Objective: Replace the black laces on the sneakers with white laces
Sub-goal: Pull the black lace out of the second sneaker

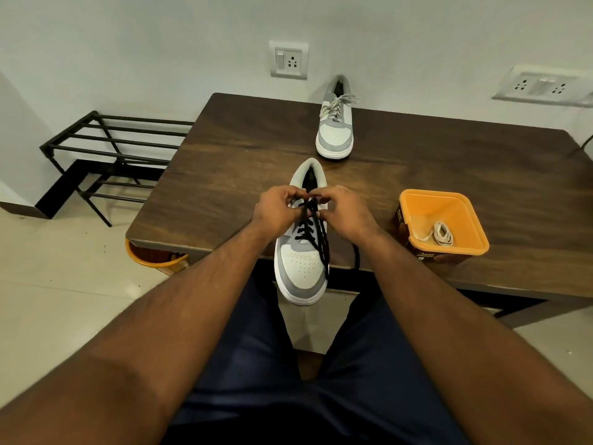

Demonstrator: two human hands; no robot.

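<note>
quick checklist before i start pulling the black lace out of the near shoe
1. Both hands on the lace: ok. The left hand and right hand pinch the black lace at the top eyelets.
2. Knot undone: cannot tell, the fingers hide it.
3. Near shoe steady: not ok. Its toe hangs past the edge of the table.
4. White lace ready: ok, coiled in the orange tub to the right.
5. Loose lace ends free: ok. They trail over the toe and off the table edge.
6. Far shoe done: ok, it has light laces.
</note>
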